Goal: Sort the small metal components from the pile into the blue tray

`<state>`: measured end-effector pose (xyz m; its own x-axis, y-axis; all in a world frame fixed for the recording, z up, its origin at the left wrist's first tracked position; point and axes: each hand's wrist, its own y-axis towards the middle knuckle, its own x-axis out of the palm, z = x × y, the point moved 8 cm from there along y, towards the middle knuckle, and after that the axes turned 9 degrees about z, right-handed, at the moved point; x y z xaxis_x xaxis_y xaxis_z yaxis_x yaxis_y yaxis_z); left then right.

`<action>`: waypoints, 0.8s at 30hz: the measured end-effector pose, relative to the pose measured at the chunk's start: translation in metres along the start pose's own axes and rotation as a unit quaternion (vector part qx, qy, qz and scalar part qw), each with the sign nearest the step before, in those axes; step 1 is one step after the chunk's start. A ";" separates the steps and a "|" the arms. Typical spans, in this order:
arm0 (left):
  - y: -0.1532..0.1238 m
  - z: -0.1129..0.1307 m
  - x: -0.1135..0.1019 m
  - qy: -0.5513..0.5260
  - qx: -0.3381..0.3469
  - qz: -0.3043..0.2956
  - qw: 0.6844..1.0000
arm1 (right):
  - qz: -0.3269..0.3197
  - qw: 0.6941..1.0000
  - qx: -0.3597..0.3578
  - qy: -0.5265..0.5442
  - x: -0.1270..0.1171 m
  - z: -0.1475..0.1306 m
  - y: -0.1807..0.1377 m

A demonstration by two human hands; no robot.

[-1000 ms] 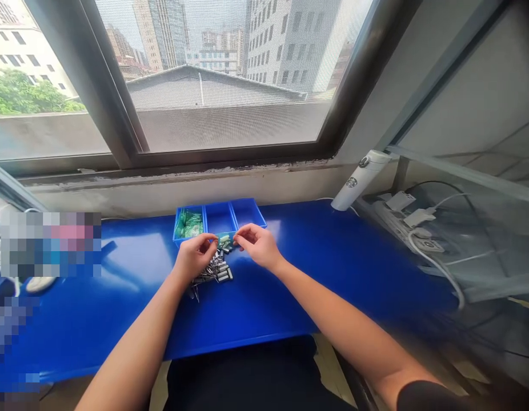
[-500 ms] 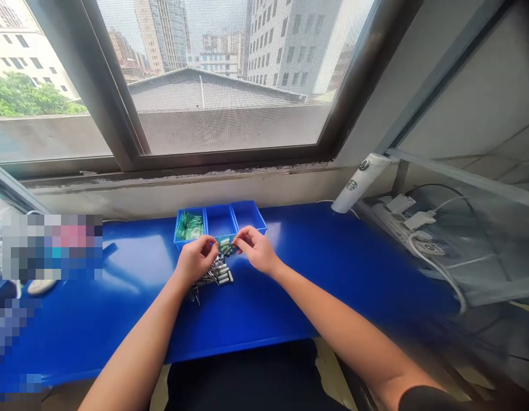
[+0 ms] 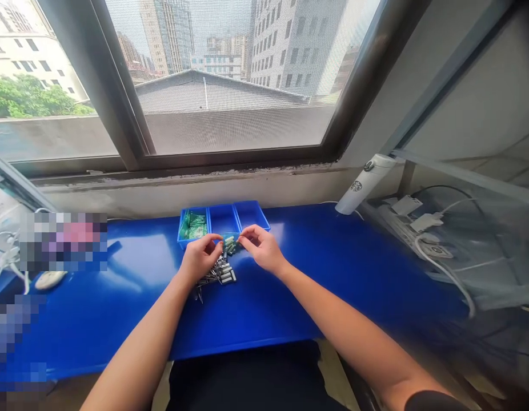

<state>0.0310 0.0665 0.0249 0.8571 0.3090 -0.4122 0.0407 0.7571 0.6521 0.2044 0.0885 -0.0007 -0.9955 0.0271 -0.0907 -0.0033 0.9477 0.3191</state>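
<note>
Together, left hand [image 3: 200, 258] and right hand [image 3: 261, 249] pinching green parts [image 3: 229, 244], grey pile [image 3: 218, 275] below, blue tray [image 3: 252, 214] behind.

Both bare forearms extended forward, converging. Left hand [image 3: 200, 258] curled, fingertips pinched together. Right hand [image 3: 261, 249] likewise pinched, fingertips pointing left. The two hands' fingertips nearly met.

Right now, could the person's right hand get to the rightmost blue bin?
Probably yes. The right hand is just in front of the rightmost blue bin, whose top is open, and nothing stands between them. The hand, though, is at some small green parts, so it may be busy.
</note>
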 end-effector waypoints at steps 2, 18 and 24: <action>-0.001 -0.001 0.000 -0.006 -0.006 -0.001 1.000 | -0.006 1.000 -0.005 0.001 0.001 -0.002 -0.001; 0.001 0.001 -0.004 -0.007 0.019 0.017 1.000 | 0.016 0.998 -0.026 -0.047 -0.002 -0.012 -0.002; 0.001 0.003 -0.004 -0.008 0.020 0.014 1.000 | 0.050 0.995 -0.040 -0.077 -0.009 -0.018 -0.001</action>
<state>0.0289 0.0643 0.0292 0.8664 0.3197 -0.3835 0.0375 0.7243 0.6885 0.2114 0.0821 0.0168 -0.9648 0.1742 -0.1969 0.0810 0.9096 0.4076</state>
